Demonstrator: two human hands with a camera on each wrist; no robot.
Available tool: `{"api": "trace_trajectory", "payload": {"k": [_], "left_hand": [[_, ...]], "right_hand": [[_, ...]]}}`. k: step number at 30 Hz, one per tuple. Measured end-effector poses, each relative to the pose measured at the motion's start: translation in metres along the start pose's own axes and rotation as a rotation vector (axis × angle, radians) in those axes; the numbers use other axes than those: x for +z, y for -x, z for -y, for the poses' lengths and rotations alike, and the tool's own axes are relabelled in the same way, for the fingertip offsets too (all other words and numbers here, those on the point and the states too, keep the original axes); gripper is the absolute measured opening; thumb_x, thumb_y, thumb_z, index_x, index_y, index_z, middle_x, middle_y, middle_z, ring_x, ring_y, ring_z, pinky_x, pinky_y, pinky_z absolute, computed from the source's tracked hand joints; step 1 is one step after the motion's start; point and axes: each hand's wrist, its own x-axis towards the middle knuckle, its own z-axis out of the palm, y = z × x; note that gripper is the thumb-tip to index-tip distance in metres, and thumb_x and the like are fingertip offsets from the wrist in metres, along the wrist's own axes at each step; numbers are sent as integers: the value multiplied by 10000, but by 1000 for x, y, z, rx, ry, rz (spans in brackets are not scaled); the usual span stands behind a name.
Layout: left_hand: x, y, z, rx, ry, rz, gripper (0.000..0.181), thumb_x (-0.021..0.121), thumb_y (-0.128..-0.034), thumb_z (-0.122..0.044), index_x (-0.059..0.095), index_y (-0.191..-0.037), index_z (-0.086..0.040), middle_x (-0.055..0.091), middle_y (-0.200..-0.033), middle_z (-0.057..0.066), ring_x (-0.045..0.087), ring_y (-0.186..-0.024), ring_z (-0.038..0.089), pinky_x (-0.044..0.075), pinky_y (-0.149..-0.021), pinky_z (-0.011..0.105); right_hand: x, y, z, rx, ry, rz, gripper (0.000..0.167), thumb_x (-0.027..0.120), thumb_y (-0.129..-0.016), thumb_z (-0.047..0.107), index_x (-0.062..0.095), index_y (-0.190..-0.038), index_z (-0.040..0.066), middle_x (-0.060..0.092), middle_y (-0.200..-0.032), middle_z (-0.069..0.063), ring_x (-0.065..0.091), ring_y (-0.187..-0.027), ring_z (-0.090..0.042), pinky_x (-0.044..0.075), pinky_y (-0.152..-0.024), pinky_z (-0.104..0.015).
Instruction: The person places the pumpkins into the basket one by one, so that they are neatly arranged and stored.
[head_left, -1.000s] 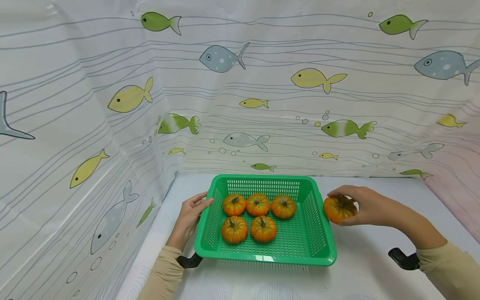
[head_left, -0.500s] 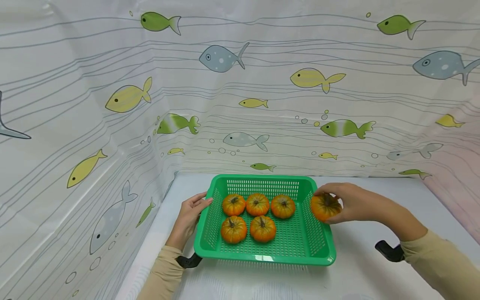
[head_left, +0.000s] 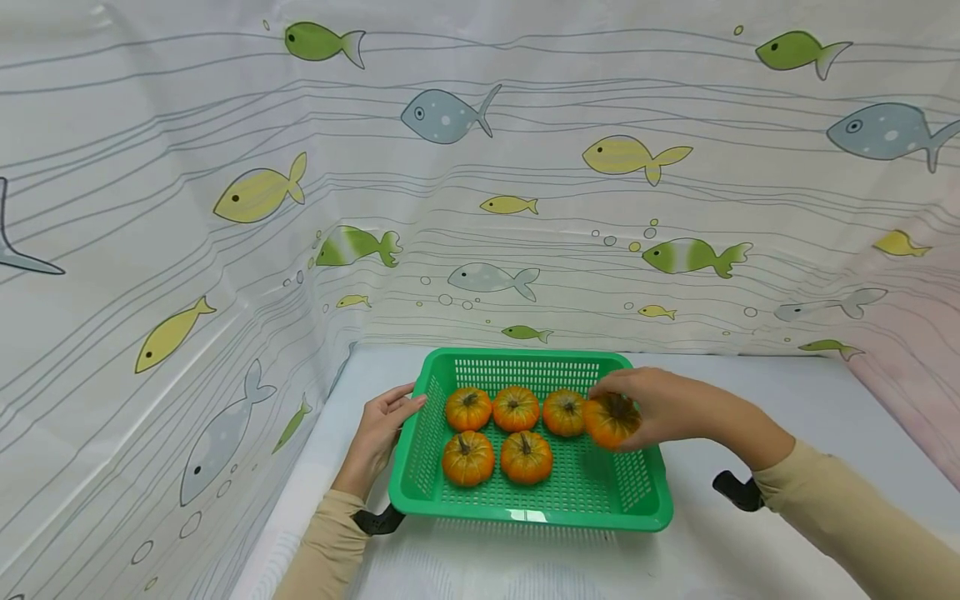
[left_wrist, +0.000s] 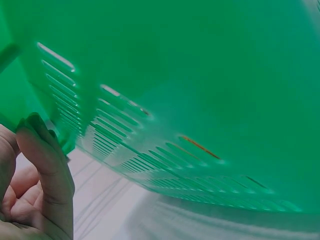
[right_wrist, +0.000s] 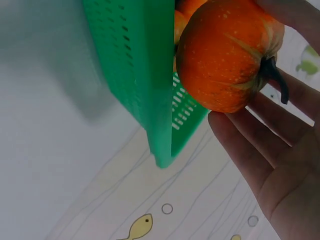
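Observation:
My right hand (head_left: pixel 667 406) grips a small orange pumpkin (head_left: pixel 609 425) between thumb and fingers, over the right part of a green plastic basket (head_left: pixel 525 518). In the right wrist view, the held pumpkin (right_wrist: pixel 222 57) shows its dark curved stem turned toward the palm. At the basket's left side, my left hand (head_left: pixel 378 433) holds the rim; the left wrist view has its fingers (left_wrist: pixel 52 170) at the green edge. Inside the basket sit three pumpkins (head_left: pixel 516 409) in the back row and two pumpkins (head_left: pixel 527 458) in the front row. The held one partly overlaps the back row's rightmost.
A white table (head_left: pixel 750 533) carries the basket. Behind and to the left hangs a white sheet (head_left: pixel 562 100) printed with fish and wavy lines. Black camera mounts (head_left: pixel 738 490) stick out from both wrists.
My right hand has carried the pumpkin leftward, from outside the basket's right rim to above its inside. The left hand and the basket have stayed in place.

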Motion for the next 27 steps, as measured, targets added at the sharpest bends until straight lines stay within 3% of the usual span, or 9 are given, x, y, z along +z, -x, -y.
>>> {"api": "trace_trajectory", "payload": {"k": [5,12,19,27], "left_hand": [[0,0,0,1,-3,4,507,708,-998,-182,551,-1456,-31,755,-951,-40,756,-784,103,651,-694,290],[0,0,-1,3,-3,0,506,707,-999,-184,551,-1456,-33,751,-948,-51,752,-781,97,649,-692,283],[0,0,0,2,-3,-1,506,704,-1000,-178,548,-1459,-32,750,-946,-54,753,-780,98,649,-693,285],[0,0,-1,1,-6,-3,508,708,-998,-181,549,-1456,-29,752,-953,-46,755,-780,99,650,-692,287]], "right_hand": [[6,-11,2,-14,15,33,648,900,-784,354,666,-1339,113,686,-1327,-6,650,-1171,-204,597,-985,-445],[13,-25,9,-26,75,81,673,904,-775,362,665,-1361,132,692,-1311,17,630,-1172,-191,584,-993,-431],[20,-42,20,-49,131,162,641,917,-759,335,669,-1304,106,720,-1186,40,629,-1018,-114,588,-914,-350],[34,-56,30,25,221,254,649,960,-697,303,690,-1265,143,687,-1129,69,612,-944,-93,595,-908,-324]]}}
